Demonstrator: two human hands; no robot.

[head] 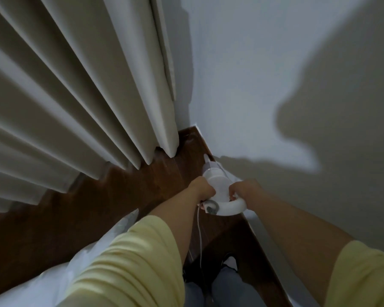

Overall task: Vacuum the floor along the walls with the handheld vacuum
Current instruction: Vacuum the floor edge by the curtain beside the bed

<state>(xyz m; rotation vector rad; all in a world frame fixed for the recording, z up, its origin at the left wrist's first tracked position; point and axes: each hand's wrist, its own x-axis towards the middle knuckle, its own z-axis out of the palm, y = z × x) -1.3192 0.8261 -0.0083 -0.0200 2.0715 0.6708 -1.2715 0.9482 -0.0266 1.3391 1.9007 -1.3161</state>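
Down in the corner where the pale painted wall [242, 89] meets the long beige pleated curtain [80, 103], a white plastic handheld vacuum [215, 185] sits low over the dark brown wooden floor [124, 187], close beside the white skirting at the wall's foot. Both hands are on it. The left hand [201, 188] is folded shut around the left side of the body, near a grey dial at the rear; the right hand [245, 190] is wrapped shut over the curved white loop handle [231, 208]. A thin white cord [200, 235] trails down from the back of the machine toward the person's jeans and dark shoes.

The vacuum's long axis runs roughly parallel to the wall, handle end toward the person, narrow nozzle [206, 158] pointing away into the corner and angled down at the floor. Whether the tip actually touches the boards cannot be told.

To do this pass well, the nozzle should likely stay low and tight against the skirting, moving slowly into the corner so grit in the joint gets drawn up. The curtain hem hangs just beside the path, so keeping the mouth off the fabric seems wise, as does minding the loose cord underfoot.
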